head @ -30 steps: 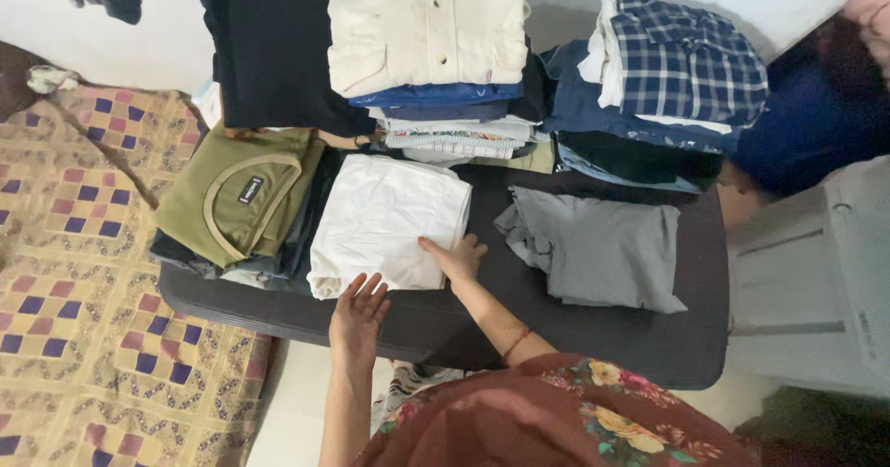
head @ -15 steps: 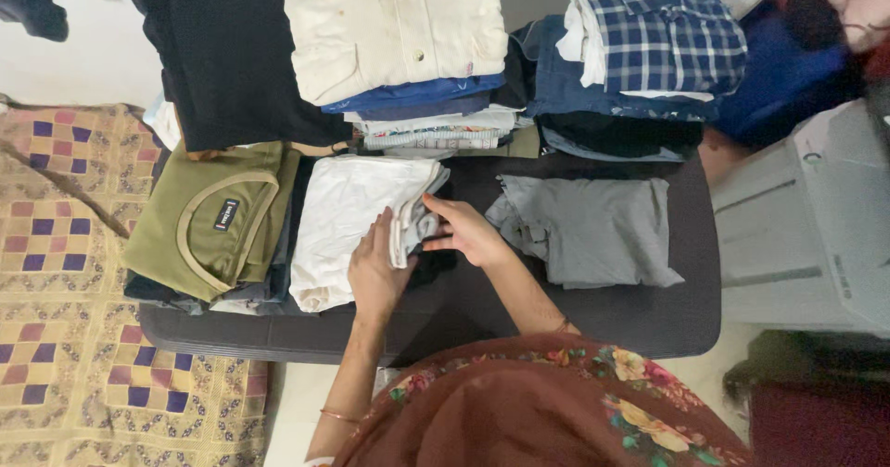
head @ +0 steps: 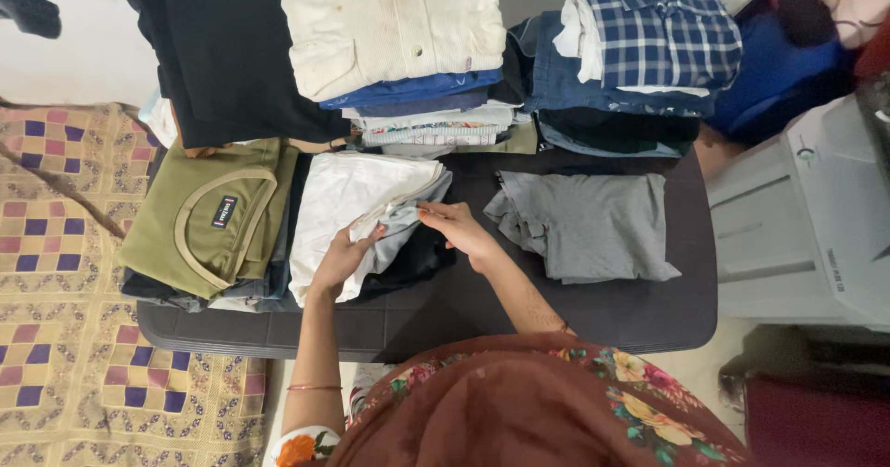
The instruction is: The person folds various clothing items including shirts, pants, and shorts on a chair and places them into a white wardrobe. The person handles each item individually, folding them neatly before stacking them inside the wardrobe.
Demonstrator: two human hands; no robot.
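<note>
Folded white garment point(head: 357, 208) on the dark table point(head: 593, 309), beside the grey one point(head: 589, 226). My left hand point(head: 343, 258) and right hand point(head: 459, 226) pinch its lifted edge; soft, light cloth, best gripped at the fold.

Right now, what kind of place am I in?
Probably a room at home, used for sorting laundry: folded clothes stacked on a dark table, a patterned floor mat, and your left hand and right hand on a white garment.

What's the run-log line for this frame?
left hand: on white garment | right hand: lifting its edge | table: dark, stacked clothes
</note>
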